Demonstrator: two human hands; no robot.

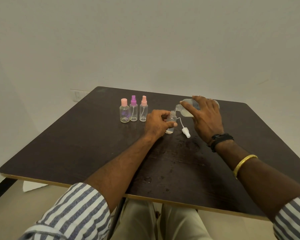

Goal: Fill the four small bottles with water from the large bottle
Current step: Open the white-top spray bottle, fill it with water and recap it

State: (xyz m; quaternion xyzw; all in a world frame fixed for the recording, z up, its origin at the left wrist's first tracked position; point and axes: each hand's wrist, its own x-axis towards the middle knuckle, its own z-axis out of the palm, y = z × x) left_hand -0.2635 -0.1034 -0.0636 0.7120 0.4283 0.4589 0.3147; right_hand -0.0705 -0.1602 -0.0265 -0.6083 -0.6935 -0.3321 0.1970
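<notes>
My left hand point(157, 122) grips a small clear bottle point(171, 120) that stands uncapped on the dark table point(76, 144). My right hand point(204, 116) holds the large clear bottle point(185, 110) tipped on its side, its mouth right above the small bottle's neck. A little water lies in the small bottle's bottom. Its white spray cap point(186, 132) with tube lies on the table just to the right. Three capped small bottles stand in a row at the left: pink flat cap point(124, 110), purple spray cap point(133, 109), pink spray cap point(143, 109).
Water drops and wet patches point(180, 153) spread over the table in front of my hands. A white paper point(33, 186) lies on the floor under the table's left front edge. A wall socket point(78, 95) sits behind the far left corner.
</notes>
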